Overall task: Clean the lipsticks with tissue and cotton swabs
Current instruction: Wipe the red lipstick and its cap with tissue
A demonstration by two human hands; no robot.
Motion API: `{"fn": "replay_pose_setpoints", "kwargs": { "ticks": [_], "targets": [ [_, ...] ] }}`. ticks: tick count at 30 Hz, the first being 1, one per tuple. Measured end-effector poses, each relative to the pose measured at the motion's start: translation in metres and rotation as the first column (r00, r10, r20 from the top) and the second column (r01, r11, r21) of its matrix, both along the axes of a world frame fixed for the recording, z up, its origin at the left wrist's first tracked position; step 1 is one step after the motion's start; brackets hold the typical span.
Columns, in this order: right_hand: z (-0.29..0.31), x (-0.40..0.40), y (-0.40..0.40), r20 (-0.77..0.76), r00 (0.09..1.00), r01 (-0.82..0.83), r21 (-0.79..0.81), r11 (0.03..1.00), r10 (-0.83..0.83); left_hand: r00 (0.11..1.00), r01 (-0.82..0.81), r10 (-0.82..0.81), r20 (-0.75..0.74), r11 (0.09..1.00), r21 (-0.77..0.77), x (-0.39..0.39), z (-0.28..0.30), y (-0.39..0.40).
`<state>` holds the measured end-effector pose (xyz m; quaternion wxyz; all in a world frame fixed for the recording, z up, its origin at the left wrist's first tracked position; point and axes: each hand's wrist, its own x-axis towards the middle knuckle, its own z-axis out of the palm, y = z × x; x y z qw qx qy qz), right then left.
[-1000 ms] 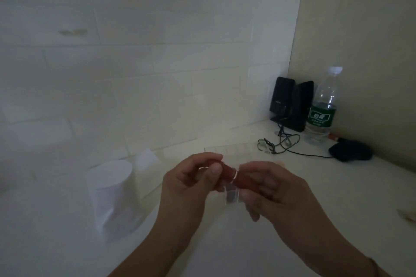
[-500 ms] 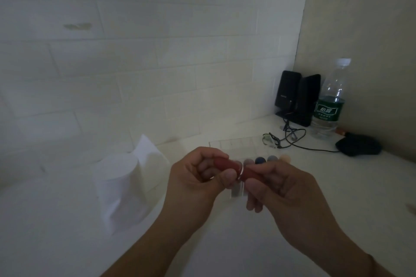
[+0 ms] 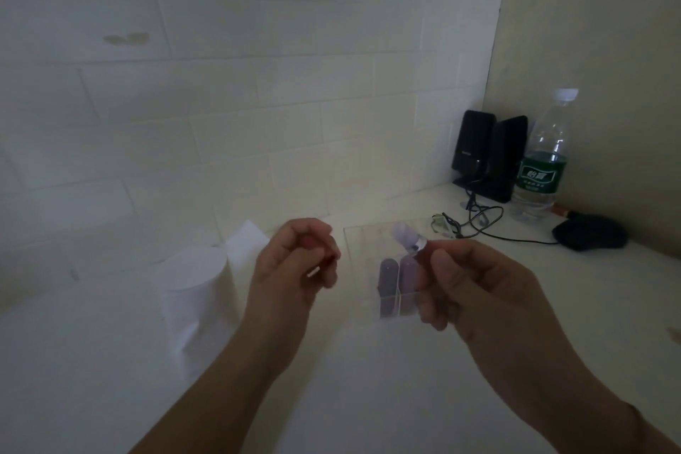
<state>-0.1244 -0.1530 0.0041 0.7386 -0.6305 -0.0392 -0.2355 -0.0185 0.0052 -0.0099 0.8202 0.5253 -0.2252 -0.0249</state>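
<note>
Head view, ordered from largest item to smallest; white surface (image 3: 368, 398) meeting a tiled wall; tissue roll (image 3: 195, 291) upright at 9 o'clock of the hands, untouched, with a loose sheet beside it; water bottle (image 3: 541, 158) and black speakers (image 3: 486, 155) well apart at 2 o'clock; clear organiser (image 3: 372, 247) between and just behind the hands, two capped lipsticks (image 3: 398, 284) standing in its near compartment; right hand (image 3: 475, 291), fingers curled round the lower barrel of an uncapped lipstick (image 3: 409, 238), its pale bullet pointing up and to 11 o'clock; left hand (image 3: 294, 269), fingers closed on a dark red cap (image 3: 324, 263), partly hidden and blurred.

Risks, as judgement: the exposed bullet is soft, so a knock against the organiser's rim or firm wiping could smear or snap it; the left hand is occupied, so reaching for tissue with the cap in its grip may drop the cap, which could roll off the surface; no cotton swabs can be made out, and dim light may hide residue.
</note>
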Motion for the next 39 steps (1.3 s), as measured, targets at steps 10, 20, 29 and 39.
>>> {"fn": "replay_pose_setpoints", "kwargs": {
  "ticks": [10,20,29,39],
  "targets": [
    [-0.015,0.005,0.018,0.021,0.949,-0.307,0.281,0.909,0.314,0.983,0.132,-0.146,0.11,0.982,0.132,-0.043,-0.001,-0.023],
    [-0.014,0.004,0.019,0.085,0.961,-0.277,0.315,0.908,0.264,0.973,0.212,-0.216,0.08,0.976,0.048,-0.038,-0.007,-0.023],
    [-0.016,0.001,0.018,0.076,0.997,-0.021,0.113,0.993,0.013,0.957,0.289,-0.289,0.014,0.956,-0.042,-0.04,-0.006,-0.024],
    [-0.013,-0.001,0.018,-0.023,0.996,0.088,-0.055,0.995,-0.089,0.976,0.217,-0.216,0.009,0.976,-0.032,-0.041,-0.008,-0.033]
  ]
}}
